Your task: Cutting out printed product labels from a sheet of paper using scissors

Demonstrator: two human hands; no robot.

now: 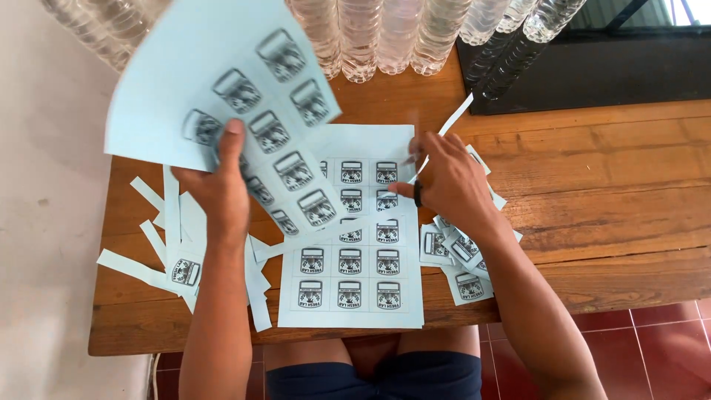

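My left hand [218, 192] holds up a pale blue sheet of printed labels [215, 81], thumb on its face; the sheet is tilted and motion-blurred. Under it, another label sheet [348, 296] lies flat on the wooden table [607, 207]. My right hand [452, 185] hovers over that sheet's upper right corner, fingers closed around what looks like small scissors [418, 194] with a dark handle loop at the thumb. A narrow paper strip [455, 118] rises from beside this hand. Cut-out labels [463, 281] lie piled under my right wrist.
Trimmed paper strips [148, 237] and one cut label [185, 272] lie scattered at the table's left. Several clear plastic bottles [385, 37] lie in a row along the far edge. A black box [615, 67] sits at the back right. Red floor tiles [652, 348] show below.
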